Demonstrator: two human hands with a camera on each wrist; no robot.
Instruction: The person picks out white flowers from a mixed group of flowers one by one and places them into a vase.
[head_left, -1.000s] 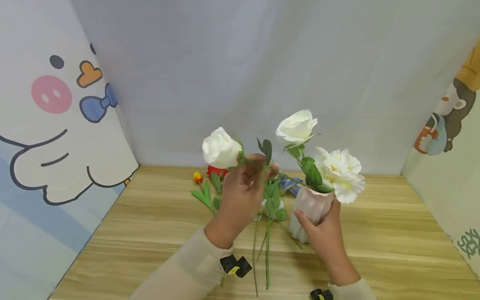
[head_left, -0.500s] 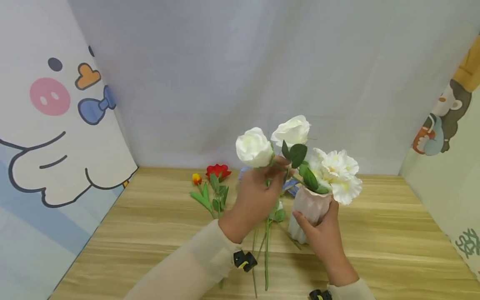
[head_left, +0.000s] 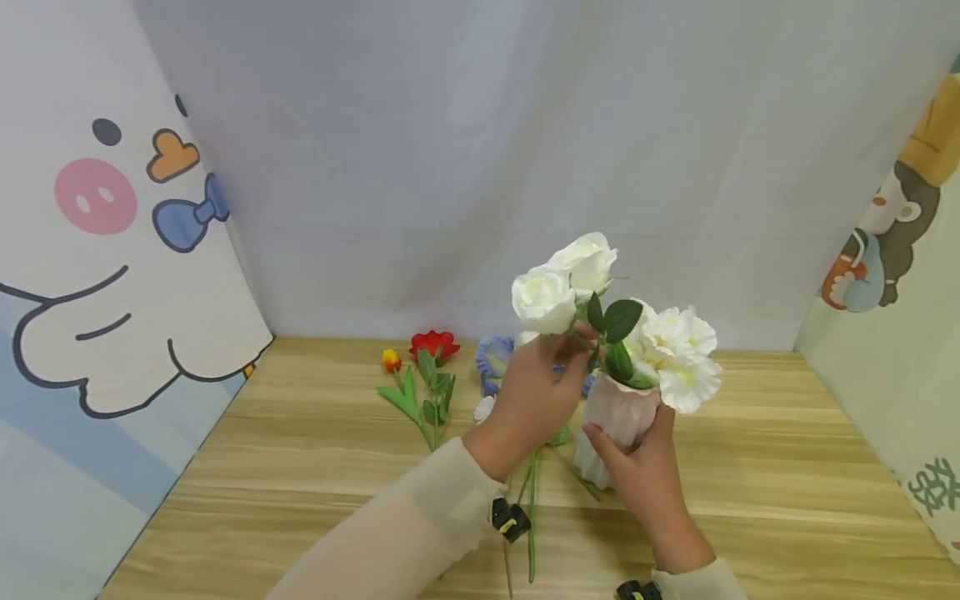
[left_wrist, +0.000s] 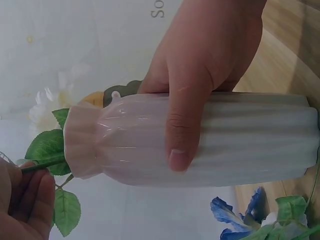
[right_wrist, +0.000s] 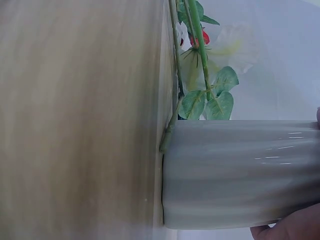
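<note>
My left hand [head_left: 536, 400] pinches the green stem of a white rose [head_left: 543, 298] just above the vase mouth. In the left wrist view those fingertips [left_wrist: 37, 200] hold the stem [left_wrist: 42, 165], which runs into the opening beside leaves. Around the side of the pale pink-and-white fluted vase [head_left: 615, 417] grips my right hand [head_left: 648, 475], its thumb across the front. A second white rose [head_left: 588, 260] and a white ruffled flower [head_left: 678, 350] rise from the vase. How deep the held stem sits is hidden inside it.
On the wooden table [head_left: 757, 500] lie a red flower [head_left: 433, 345], a small orange-yellow tulip [head_left: 391, 360] and a blue flower [head_left: 493, 360]. Loose green stems [head_left: 532, 525] stretch toward the front edge. A stem end [right_wrist: 169, 137] lies against the vase base.
My left hand has carried the white rose rightward to the vase, and its bloom now overlaps the second rose. The right hand keeps its grip, with the vase nearly still.
</note>
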